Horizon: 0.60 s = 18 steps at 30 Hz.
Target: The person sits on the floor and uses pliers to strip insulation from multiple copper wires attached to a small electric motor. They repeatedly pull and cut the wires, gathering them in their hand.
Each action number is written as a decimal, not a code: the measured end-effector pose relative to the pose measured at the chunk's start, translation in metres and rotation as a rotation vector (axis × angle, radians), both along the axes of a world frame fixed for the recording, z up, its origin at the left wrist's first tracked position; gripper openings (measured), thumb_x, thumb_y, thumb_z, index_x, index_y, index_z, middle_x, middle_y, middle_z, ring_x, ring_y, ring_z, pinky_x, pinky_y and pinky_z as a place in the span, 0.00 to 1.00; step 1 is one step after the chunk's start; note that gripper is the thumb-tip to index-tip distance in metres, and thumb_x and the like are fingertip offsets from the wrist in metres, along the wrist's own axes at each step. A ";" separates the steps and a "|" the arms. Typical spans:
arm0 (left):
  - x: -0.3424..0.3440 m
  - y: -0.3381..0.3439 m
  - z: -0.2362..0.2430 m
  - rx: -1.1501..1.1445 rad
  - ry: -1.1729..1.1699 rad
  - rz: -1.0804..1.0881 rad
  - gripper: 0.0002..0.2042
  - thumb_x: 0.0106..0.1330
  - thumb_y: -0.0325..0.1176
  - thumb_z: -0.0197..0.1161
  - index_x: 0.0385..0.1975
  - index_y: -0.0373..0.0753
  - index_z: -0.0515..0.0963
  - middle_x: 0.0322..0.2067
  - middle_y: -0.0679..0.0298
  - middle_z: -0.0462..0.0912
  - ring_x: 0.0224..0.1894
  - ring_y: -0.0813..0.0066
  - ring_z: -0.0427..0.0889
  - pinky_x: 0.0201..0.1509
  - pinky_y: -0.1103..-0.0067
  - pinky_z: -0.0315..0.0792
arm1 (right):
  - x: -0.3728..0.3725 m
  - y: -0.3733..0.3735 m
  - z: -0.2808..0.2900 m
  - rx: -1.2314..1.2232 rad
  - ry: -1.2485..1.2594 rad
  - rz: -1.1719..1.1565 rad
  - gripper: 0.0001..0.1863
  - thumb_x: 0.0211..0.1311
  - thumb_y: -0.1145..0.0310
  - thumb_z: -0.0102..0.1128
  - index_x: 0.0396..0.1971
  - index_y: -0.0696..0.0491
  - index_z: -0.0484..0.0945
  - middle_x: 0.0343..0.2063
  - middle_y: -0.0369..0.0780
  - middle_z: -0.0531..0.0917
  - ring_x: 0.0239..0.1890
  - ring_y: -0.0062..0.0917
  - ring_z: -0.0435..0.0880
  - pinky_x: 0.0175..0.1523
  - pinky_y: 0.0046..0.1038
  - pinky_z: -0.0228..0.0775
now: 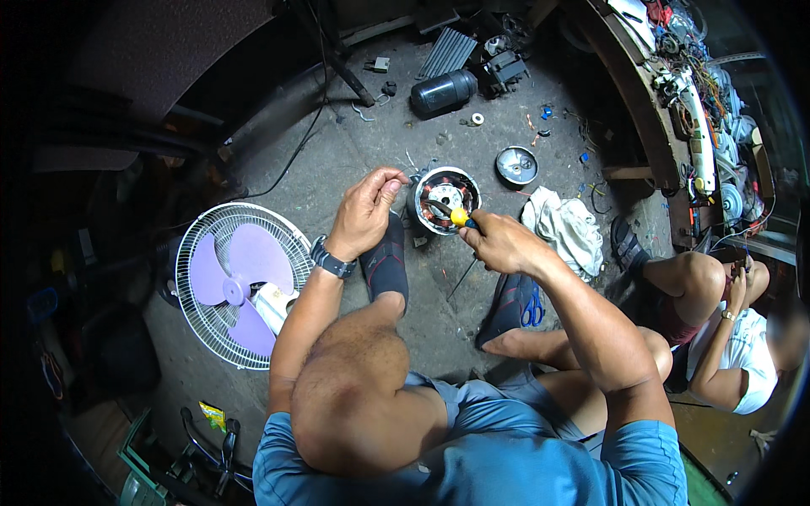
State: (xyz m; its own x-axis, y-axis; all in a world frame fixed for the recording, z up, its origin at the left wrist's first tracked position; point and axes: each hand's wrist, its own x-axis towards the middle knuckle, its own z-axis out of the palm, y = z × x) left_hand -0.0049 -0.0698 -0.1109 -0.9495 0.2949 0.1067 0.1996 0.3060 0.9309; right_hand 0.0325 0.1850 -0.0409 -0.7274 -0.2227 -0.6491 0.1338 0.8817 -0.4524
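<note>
Yellow-handled screwdriver [460, 218] gripped in your closed right hand [498, 243]; keep your left hand's [363, 215] fingers pinching the round copper-wound motor stator [445, 199] steady.

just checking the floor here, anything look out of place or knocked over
Yes: the fan with purple blades lies flat on its back on the concrete floor, and a dark jar lies tipped on its side among scattered parts.

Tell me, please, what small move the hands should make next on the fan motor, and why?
Probably press the screwdriver tip a little deeper into the motor centre while holding the housing steady. The right hand grips the yellow-handled tool with its tip already inside the winding ring, and the left hand fingers pinch the motor's rim, so it is braced.
</note>
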 end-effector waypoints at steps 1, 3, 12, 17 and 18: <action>0.000 0.002 0.000 0.011 -0.023 -0.003 0.09 0.79 0.33 0.56 0.46 0.36 0.80 0.37 0.62 0.86 0.33 0.77 0.82 0.38 0.79 0.75 | -0.001 -0.001 0.000 0.006 0.033 0.008 0.23 0.76 0.53 0.51 0.45 0.62 0.78 0.29 0.52 0.86 0.36 0.45 0.89 0.44 0.46 0.76; 0.001 0.004 -0.001 0.032 -0.070 -0.010 0.09 0.79 0.34 0.56 0.46 0.36 0.80 0.35 0.62 0.85 0.31 0.77 0.81 0.37 0.79 0.74 | -0.004 -0.002 0.003 0.027 0.003 0.009 0.23 0.76 0.54 0.51 0.48 0.63 0.77 0.33 0.56 0.85 0.42 0.49 0.87 0.50 0.48 0.75; 0.001 0.003 -0.009 0.032 -0.125 -0.012 0.09 0.80 0.34 0.54 0.47 0.37 0.80 0.27 0.66 0.78 0.29 0.80 0.76 0.35 0.79 0.72 | -0.014 -0.006 0.017 0.047 -0.076 0.056 0.23 0.74 0.58 0.52 0.50 0.66 0.76 0.41 0.61 0.85 0.50 0.54 0.85 0.58 0.49 0.75; 0.002 0.007 -0.013 0.038 -0.127 0.017 0.10 0.80 0.34 0.54 0.48 0.36 0.79 0.32 0.65 0.83 0.31 0.79 0.77 0.37 0.78 0.73 | -0.014 -0.010 0.012 0.072 -0.004 0.137 0.23 0.74 0.58 0.50 0.49 0.67 0.76 0.42 0.61 0.85 0.50 0.55 0.85 0.58 0.49 0.74; 0.002 0.009 -0.013 0.036 -0.133 0.027 0.10 0.80 0.34 0.55 0.48 0.36 0.79 0.33 0.64 0.84 0.32 0.79 0.78 0.38 0.78 0.73 | -0.014 -0.012 0.010 0.080 0.009 0.145 0.22 0.75 0.58 0.51 0.48 0.66 0.76 0.40 0.61 0.85 0.48 0.54 0.85 0.57 0.49 0.74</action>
State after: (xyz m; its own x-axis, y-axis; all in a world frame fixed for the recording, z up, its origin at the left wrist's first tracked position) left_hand -0.0026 -0.0613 -0.1241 -0.9636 0.2673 -0.0106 0.0659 0.2754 0.9591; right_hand 0.0188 0.1734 -0.0307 -0.6970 -0.2734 -0.6629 -0.0012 0.9249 -0.3802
